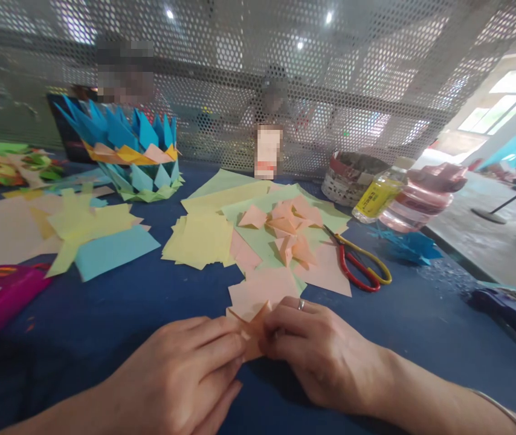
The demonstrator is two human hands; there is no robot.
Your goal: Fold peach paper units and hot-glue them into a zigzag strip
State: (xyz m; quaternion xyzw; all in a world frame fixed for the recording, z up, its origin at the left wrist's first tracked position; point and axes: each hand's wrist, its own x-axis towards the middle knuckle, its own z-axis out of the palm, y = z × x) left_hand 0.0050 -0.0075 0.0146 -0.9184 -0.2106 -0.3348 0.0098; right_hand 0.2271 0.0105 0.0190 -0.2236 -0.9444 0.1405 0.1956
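My left hand (190,368) and my right hand (321,347) are together at the front of the table, both closed on a small peach folded paper (254,331). Fingertips of each hand pinch one side of it and hide part of its folds. Just beyond, a stack of pale pink paper (262,285) lies flat. Several peach folded pieces (287,220) rest in a loose pile on green sheets (235,181). Scissors (362,266) with red and yellow handles lie to the right of that pile. A ring shows on a right-hand finger.
Yellow squares (199,238) and mixed paper sheets (117,251) lie left. A folded-paper basket (135,157) stands behind them. At right are a woven container (348,175), a yellow-labelled bottle (378,193), a pink bottle (430,193) and the table edge. A perforated metal screen (222,78) closes the back.
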